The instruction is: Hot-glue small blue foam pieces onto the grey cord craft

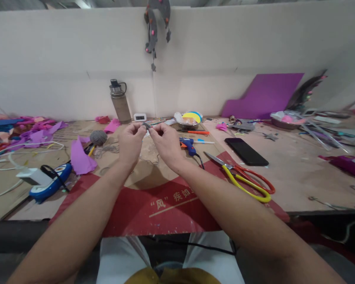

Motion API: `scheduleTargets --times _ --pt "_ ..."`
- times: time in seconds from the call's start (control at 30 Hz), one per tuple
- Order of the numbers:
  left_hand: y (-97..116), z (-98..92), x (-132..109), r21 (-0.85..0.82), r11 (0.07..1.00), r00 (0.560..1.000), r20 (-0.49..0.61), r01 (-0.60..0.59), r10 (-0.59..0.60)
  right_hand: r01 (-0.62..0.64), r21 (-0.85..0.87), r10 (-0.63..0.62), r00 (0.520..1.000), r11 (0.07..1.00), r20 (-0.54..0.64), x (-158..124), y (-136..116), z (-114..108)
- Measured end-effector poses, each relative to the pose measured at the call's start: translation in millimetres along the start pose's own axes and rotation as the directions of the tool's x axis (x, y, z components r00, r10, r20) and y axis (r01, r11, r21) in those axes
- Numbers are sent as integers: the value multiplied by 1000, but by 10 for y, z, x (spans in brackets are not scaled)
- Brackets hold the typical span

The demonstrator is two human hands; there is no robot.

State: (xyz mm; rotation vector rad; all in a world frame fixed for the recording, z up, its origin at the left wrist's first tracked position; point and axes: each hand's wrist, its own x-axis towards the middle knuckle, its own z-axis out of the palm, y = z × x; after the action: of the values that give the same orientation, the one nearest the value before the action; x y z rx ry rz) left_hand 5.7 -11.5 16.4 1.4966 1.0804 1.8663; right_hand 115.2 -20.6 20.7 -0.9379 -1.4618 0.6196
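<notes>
Over the middle of the table, my left hand (132, 142) and my right hand (166, 142) meet at the fingertips. Both are closed in a pinch on a small grey piece (147, 126) that looks like felt; its exact shape is mostly hidden by the fingers. Thin grey yarn (149, 161) lies loosely on the cardboard beneath. A grey yarn ball (98, 138) rests left of my left hand. Close to my right hand lies a blue glue gun (189, 146), its cord running toward me.
Scissors (239, 175) with red and yellow handles and a black phone (246, 151) lie at the right. A blue power strip (51, 184) with cables and purple scraps (82, 156) occupy the left. A bottle (120, 101) stands by the wall; a grey crescent decoration (152, 31) hangs above.
</notes>
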Motion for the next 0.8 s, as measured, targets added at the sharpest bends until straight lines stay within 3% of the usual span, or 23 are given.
scheduleTargets --times 0.3,0.53,0.8 --pt "-22 39 16 -239 960 988 82 147 -131 -45 -4 44 999 999 -13 20 0 -18" --pt "-40 41 31 -306 922 968 152 239 -200 -50 -4 50 998 999 -31 39 13 -44" --pt "48 31 4 -308 845 893 262 437 -366 -152 276 130 987 949 98 110 134 -69"
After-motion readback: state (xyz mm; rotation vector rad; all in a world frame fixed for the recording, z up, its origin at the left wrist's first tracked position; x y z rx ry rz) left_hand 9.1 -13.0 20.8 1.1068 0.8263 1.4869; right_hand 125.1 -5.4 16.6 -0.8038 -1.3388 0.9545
